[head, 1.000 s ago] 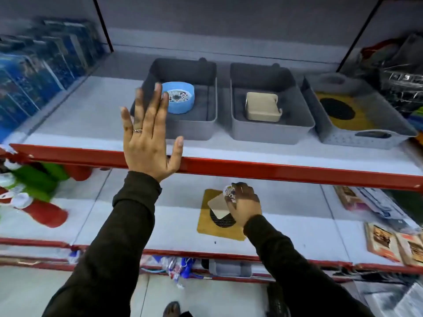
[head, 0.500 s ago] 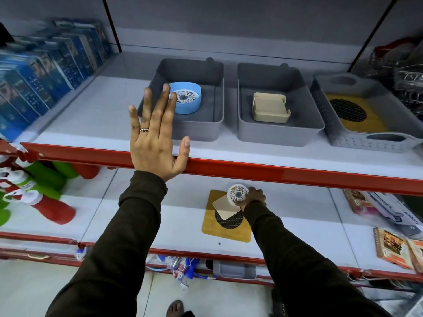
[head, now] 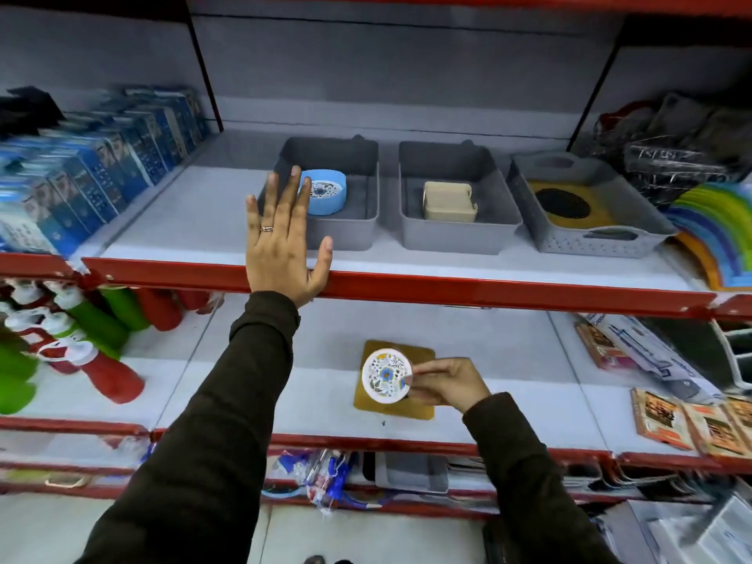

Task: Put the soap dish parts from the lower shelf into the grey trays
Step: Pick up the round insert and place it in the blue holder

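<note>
No legible text
Print on the blue boxes (head: pixel 93 173) and booklets (head: pixel 691 425) is too blurred to read.

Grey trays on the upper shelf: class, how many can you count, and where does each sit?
3, in a row: left tray behind the left hand, middle tray, perforated right tray. Another grey container shows below the lower shelf.

The left hand (head: pixel 285 242) is raised flat at about 11 o'clock, palm forward, fingers spread and straight, thumb out toward 3 o'clock, a ring on one finger. The right hand (head: pixel 445 384) sits low at about 5 o'clock, fingers pinched together toward 9 o'clock. Both sleeves are dark.
</note>
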The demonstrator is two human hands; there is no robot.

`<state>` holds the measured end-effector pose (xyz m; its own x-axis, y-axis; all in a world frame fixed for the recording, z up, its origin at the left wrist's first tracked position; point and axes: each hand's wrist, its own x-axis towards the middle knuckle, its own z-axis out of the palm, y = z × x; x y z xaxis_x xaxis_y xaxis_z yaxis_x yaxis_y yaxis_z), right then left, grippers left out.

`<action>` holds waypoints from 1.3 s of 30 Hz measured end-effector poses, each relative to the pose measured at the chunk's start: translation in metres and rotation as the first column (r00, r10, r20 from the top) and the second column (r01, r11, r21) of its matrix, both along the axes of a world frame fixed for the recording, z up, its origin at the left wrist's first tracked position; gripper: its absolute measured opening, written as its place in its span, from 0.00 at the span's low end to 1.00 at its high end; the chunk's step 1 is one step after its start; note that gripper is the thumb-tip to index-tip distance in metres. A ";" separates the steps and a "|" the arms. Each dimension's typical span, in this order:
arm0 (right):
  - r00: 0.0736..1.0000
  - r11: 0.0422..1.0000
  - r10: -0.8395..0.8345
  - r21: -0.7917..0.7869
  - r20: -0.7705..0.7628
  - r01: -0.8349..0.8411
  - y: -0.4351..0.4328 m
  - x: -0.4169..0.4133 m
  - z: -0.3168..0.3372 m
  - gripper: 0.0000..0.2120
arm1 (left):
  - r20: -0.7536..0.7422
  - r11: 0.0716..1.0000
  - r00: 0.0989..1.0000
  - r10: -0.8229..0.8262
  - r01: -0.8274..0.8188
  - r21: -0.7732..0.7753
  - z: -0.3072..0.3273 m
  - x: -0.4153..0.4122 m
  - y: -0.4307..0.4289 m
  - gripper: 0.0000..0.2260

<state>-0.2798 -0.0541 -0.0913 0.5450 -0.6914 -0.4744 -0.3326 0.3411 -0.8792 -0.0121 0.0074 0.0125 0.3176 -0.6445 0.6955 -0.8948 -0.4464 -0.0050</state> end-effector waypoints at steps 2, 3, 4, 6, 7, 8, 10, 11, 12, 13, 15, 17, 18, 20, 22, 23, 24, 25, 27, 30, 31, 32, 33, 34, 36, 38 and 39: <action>0.995 0.997 0.074 0.013 0.068 -0.075 0.006 -0.013 0.034 0.11 | -0.007 1.000 1.000 -0.007 0.007 0.007 0.001 -0.001 0.002 0.34; 0.991 0.997 0.075 -0.001 0.108 -0.075 0.008 -0.018 0.053 0.12 | -0.011 1.000 1.000 -0.008 0.008 0.002 0.002 -0.002 0.003 0.34; 0.985 0.998 0.055 -0.019 0.161 -0.053 0.011 -0.022 0.073 0.13 | -0.017 1.000 1.000 -0.008 0.008 -0.001 0.002 -0.002 0.004 0.34; 0.955 0.997 -0.021 -0.061 0.297 0.041 0.018 -0.026 0.112 0.14 | -0.029 1.000 1.000 -0.004 0.003 -0.011 0.002 -0.003 0.004 0.34; 0.927 0.992 -0.056 -0.081 0.370 0.093 0.022 -0.028 0.128 0.13 | -0.032 1.000 0.999 -0.002 0.002 -0.018 0.001 -0.004 0.005 0.33; 0.896 0.985 -0.084 -0.099 0.435 0.141 0.026 -0.028 0.144 0.12 | -0.033 1.000 0.999 -0.001 0.000 -0.029 0.002 -0.004 0.004 0.33; 0.844 0.970 -0.108 -0.129 0.525 0.205 0.034 -0.028 0.166 0.10 | -0.039 0.999 0.999 -0.002 0.000 -0.045 0.002 -0.004 0.005 0.33; 0.823 0.964 -0.107 -0.146 0.558 0.224 0.038 -0.027 0.174 0.11 | -0.041 0.999 0.999 -0.008 0.005 -0.054 0.003 -0.003 0.005 0.33; 0.806 0.958 -0.109 -0.154 0.581 0.240 0.042 -0.027 0.180 0.11 | -0.043 0.998 0.999 -0.015 0.012 -0.061 0.002 -0.003 0.005 0.33; 0.793 0.954 -0.112 -0.159 0.598 0.255 0.045 -0.026 0.184 0.12 | -0.042 0.998 0.999 -0.022 0.019 -0.065 0.003 -0.002 0.004 0.33; 0.772 0.949 -0.120 -0.157 0.624 0.274 0.050 -0.024 0.190 0.12 | -0.038 0.997 0.999 -0.030 0.028 -0.067 0.003 -0.002 0.004 0.33; 0.760 0.945 -0.128 -0.155 0.638 0.289 0.053 -0.023 0.194 0.12 | -0.034 0.997 0.999 -0.025 0.023 -0.070 0.001 -0.001 0.003 0.33; 0.758 0.942 -0.131 -0.157 0.639 0.296 0.053 -0.022 0.195 0.12 | -0.035 0.997 0.999 -0.022 0.019 -0.073 0.001 -0.001 0.002 0.33; 0.757 0.941 -0.138 -0.155 0.639 0.302 0.054 -0.021 0.195 0.13 | -0.040 0.997 0.999 -0.017 0.014 -0.078 0.000 0.000 0.002 0.33; 0.760 0.940 -0.147 -0.148 0.633 0.306 0.054 -0.020 0.195 0.13 | -0.040 0.997 0.999 -0.010 0.007 -0.070 0.000 0.000 0.002 0.34; 0.762 0.941 -0.148 -0.147 0.630 0.304 0.054 -0.019 0.194 0.13 | -0.037 0.998 0.999 -0.005 0.002 -0.065 0.000 0.000 0.002 0.34; 0.765 0.942 -0.148 -0.145 0.627 0.302 0.053 -0.019 0.193 0.13 | -0.034 0.998 0.999 0.001 -0.003 -0.063 0.000 0.000 0.002 0.34; 0.768 0.942 -0.153 -0.143 0.622 0.303 0.052 -0.018 0.192 0.13 | -0.033 0.998 0.999 0.006 -0.008 -0.066 -0.001 0.000 0.002 0.34; 0.777 0.936 -0.165 -0.153 0.607 0.318 0.045 -0.013 0.190 0.14 | -0.040 0.996 0.999 0.013 -0.016 -0.087 -0.001 0.000 0.001 0.34; 0.812 0.907 -0.172 -0.231 0.557 0.351 0.022 0.009 0.191 0.19 | -0.049 0.994 0.999 0.005 -0.011 -0.112 -0.001 0.001 0.000 0.35; 0.829 0.898 -0.158 -0.271 0.536 0.346 0.011 0.021 0.192 0.20 | -0.047 0.993 0.999 -0.001 -0.004 -0.118 -0.001 0.002 -0.001 0.35; 0.847 0.889 -0.142 -0.310 0.512 0.336 -0.001 0.036 0.193 0.20 | -0.043 0.992 0.999 -0.010 0.004 -0.125 -0.002 0.002 -0.001 0.35; 0.864 0.882 -0.127 -0.343 0.487 0.323 -0.016 0.054 0.194 0.19 | -0.036 0.991 0.999 -0.016 0.011 -0.137 -0.003 0.003 -0.002 0.35; 0.877 0.879 -0.118 -0.362 0.465 0.310 -0.031 0.073 0.195 0.19 | -0.029 0.989 0.999 -0.023 0.018 -0.149 -0.004 0.003 -0.002 0.35; 0.900 0.892 -0.112 -0.357 0.422 0.278 -0.059 0.113 0.197 0.18 | -0.015 0.984 0.999 -0.034 0.031 -0.178 -0.005 0.004 -0.002 0.35; 0.927 0.903 -0.093 -0.361 0.362 0.232 -0.081 0.151 0.198 0.18 | -0.008 0.979 0.999 -0.045 0.043 -0.198 -0.006 0.005 -0.003 0.35; 0.940 0.907 -0.081 -0.366 0.332 0.208 -0.088 0.167 0.198 0.17 | -0.007 0.978 0.999 -0.051 0.048 -0.205 -0.006 0.006 -0.004 0.35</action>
